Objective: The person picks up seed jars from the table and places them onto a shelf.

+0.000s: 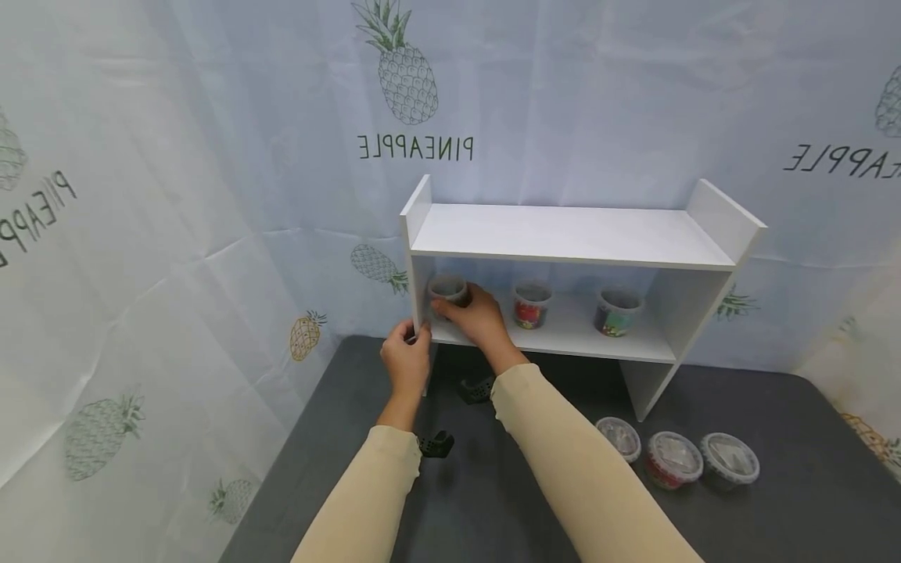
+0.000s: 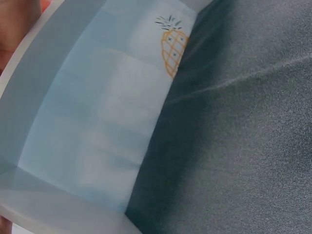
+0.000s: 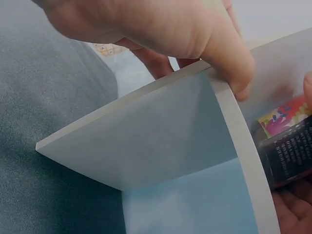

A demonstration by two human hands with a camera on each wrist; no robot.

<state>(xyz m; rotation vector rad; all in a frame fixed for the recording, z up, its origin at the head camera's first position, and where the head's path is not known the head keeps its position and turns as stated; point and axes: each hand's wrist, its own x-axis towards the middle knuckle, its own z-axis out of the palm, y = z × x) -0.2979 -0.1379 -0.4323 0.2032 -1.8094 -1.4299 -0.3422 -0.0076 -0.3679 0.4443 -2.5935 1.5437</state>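
A white two-tier shelf unit (image 1: 563, 236) stands on the dark table. My left hand (image 1: 407, 361) pinches the front edge of its left side panel, thumb inside and fingers outside, as the right wrist view shows closely. At the left end of the lower board, my right hand (image 1: 483, 317) holds a clear plastic cup (image 1: 447, 286) with dark contents. Part of that cup's colourful and black label (image 3: 290, 151) shows in the right wrist view. Two similar cups stand on the same board: a red-labelled cup (image 1: 531, 306) in the middle and a green-labelled cup (image 1: 618, 313) at the right.
Three lidded tubs, a left one (image 1: 621, 436), a middle one (image 1: 673, 460) and a right one (image 1: 730, 460), sit in a row on the table (image 1: 493, 500) before the shelf's right end. A pineapple-print curtain (image 1: 296, 156) hangs behind and to the left.
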